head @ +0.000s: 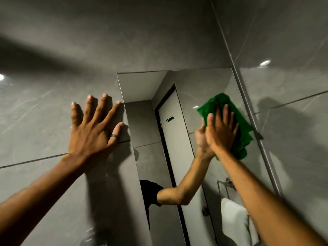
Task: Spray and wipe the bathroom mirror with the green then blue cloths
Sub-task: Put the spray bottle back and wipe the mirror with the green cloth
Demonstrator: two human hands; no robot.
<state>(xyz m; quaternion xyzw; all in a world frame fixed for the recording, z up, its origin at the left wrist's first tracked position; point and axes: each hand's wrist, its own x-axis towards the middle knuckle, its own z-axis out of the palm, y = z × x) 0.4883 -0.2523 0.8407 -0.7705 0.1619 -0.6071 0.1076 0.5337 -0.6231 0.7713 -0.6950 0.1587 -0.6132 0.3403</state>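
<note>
Green cloth point(236, 119): bright green, soft and crumpled, bunched in uneven folds; its edges spill out above, right of and below my palm. It sits flat on the glass in the upper right part of the mirror, close to the right edge.
Mirror point(147, 89): tall frameless pane set into the grey wall, its top edge just under a tile joint. It reflects my raised arm, a black sleeve, a white door with a dark frame and a small black hook rack.
My right hand point(221, 132): fingers stretched out and palm pressed onto the green cloth, pinning it to the glass rather than clutching it. The picture is a little blurred here.
My left hand point(94, 128): bare and holding nothing, fingers spread wide, palm flat on the grey wall tile point(35, 121) just left of the mirror's edge.
Ring point(114, 136): dark band on my left thumb.
White towel point(234, 221): seen low in the mirror, hanging on a metal rail.
Writing: no brand, label or lettering that I can read anywhere.
</note>
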